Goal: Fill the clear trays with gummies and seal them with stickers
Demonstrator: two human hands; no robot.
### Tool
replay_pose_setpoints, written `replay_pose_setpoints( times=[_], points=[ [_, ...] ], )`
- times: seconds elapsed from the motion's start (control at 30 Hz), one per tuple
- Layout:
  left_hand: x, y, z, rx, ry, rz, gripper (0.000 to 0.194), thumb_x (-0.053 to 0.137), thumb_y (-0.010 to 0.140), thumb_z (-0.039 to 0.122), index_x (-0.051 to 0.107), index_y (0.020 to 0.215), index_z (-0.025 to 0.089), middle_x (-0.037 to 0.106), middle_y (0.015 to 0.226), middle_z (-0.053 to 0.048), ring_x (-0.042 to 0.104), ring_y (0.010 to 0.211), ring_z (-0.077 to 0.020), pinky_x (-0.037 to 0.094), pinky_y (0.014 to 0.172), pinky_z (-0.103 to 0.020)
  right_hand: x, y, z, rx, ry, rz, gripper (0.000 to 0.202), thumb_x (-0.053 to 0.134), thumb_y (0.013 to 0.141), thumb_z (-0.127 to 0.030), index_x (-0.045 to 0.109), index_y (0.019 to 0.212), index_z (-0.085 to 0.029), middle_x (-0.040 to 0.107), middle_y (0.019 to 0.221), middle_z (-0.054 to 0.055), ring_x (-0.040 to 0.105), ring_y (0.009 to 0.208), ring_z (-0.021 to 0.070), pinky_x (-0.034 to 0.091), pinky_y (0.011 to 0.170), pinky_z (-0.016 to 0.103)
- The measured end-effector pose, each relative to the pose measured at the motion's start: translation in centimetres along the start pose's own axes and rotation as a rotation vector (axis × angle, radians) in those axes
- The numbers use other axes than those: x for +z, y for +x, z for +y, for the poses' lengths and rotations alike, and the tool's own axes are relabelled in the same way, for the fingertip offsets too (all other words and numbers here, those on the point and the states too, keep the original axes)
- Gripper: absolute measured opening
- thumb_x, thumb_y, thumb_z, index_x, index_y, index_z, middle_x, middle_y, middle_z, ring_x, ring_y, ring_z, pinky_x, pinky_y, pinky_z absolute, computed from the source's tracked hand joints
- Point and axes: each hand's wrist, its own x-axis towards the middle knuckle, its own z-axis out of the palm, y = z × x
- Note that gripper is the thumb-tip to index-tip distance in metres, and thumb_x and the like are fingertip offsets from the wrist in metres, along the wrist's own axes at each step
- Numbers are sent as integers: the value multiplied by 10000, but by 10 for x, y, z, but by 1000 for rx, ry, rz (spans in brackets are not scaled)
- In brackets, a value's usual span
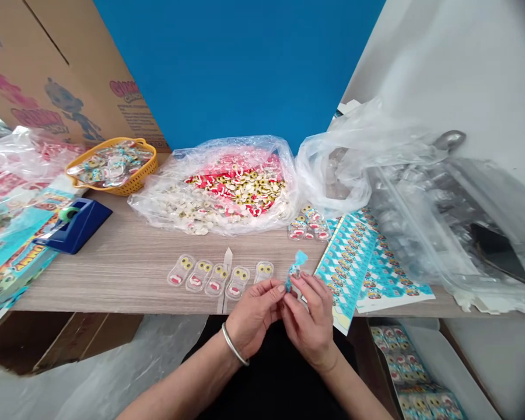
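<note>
Between the fingertips of both hands is a small clear plastic case with a light blue sticker, raised just above the table's front edge. My left hand, with a bangle at the wrist, pinches its left side. My right hand presses the sticker from the right; the fingers hide much of the case. Left of my hands, several clear cases lie in a row, each showing two yellow eyes and a red mouth. Sheets of blue stickers lie beside my right hand. Several stickered cases are grouped behind them.
A plastic bag of eye and mouth pieces lies behind the row. To the left are a yellow basket and a blue tape dispenser. A plastic bin stands right; a box of filled cases sits below the table.
</note>
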Motion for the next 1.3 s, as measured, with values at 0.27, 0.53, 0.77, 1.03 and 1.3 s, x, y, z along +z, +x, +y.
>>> replay_pose_setpoints(
  times=[0.27,0.53,0.77,1.03,1.3],
  points=[
    [-48,10,41,260,111,363,268,788,689,325,604,791,159,702,787,-26,682,726,-151,530,700,-271,-3,7,16,243,93,-246,271,510,875,-196,604,1128,-223,603,1244,113,514,1219,278,408,1025,506],
    [-63,-1,63,356,155,361,246,755,744,334,606,817,151,703,808,-36,679,744,-153,537,705,-269,51,33,28,190,-11,-648,751,712,743,-421,433,1406,-206,458,1449,120,255,1406,351,133,1144,591],
    [-61,3,48,199,256,230,245,735,774,354,616,803,142,699,802,-50,662,701,-137,504,644,-229,33,21,44,280,177,-609,695,655,783,-427,444,1401,-190,392,1498,137,231,1430,334,117,1157,581],
    [-46,11,39,57,567,33,293,687,798,426,602,767,147,678,737,-46,617,679,-128,464,597,-216,-6,25,45,906,882,-262,467,459,910,-570,585,1197,-224,683,1113,87,633,1008,229,496,848,361],
    [-55,18,24,135,1237,217,309,575,855,455,639,742,175,552,561,23,501,479,-109,369,490,-228,12,11,28,847,577,-426,151,577,831,-320,638,920,-215,651,784,-9,538,649,148,403,608,262]
  ],
)
